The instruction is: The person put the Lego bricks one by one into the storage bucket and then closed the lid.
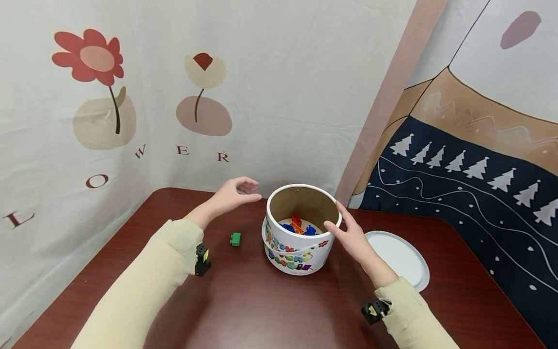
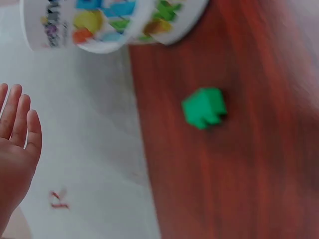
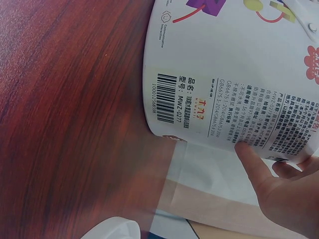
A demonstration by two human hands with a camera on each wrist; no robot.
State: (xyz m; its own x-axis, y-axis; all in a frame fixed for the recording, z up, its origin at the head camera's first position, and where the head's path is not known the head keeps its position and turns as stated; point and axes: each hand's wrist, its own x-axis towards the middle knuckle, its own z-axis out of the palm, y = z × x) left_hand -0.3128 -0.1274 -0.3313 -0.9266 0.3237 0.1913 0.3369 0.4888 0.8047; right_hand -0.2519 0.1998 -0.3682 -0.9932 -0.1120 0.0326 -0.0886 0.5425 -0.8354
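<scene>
A white bucket (image 1: 279, 259) with colourful printed pictures stands upright on the table, its top uncovered. Inside lie several small toy blocks, among them a red block (image 1: 296, 219), an orange block (image 1: 298, 228) and a blue block (image 1: 310, 230). My right hand (image 1: 352, 237) rests against the bucket's right side; in the right wrist view its thumb (image 3: 254, 162) touches the printed label. To the left of the bucket, my left hand (image 1: 235, 195) hangs in the air with fingers spread and nothing in it. Below it, a green block (image 1: 235, 239) lies on the table.
A round white lid (image 1: 401, 257) lies on the table to the right of the bucket, partly behind my right forearm. The reddish-brown table (image 1: 261, 310) ends at a cloth backdrop (image 1: 279, 97) with printed flowers. A dark printed cloth (image 1: 436, 194) hangs on the right.
</scene>
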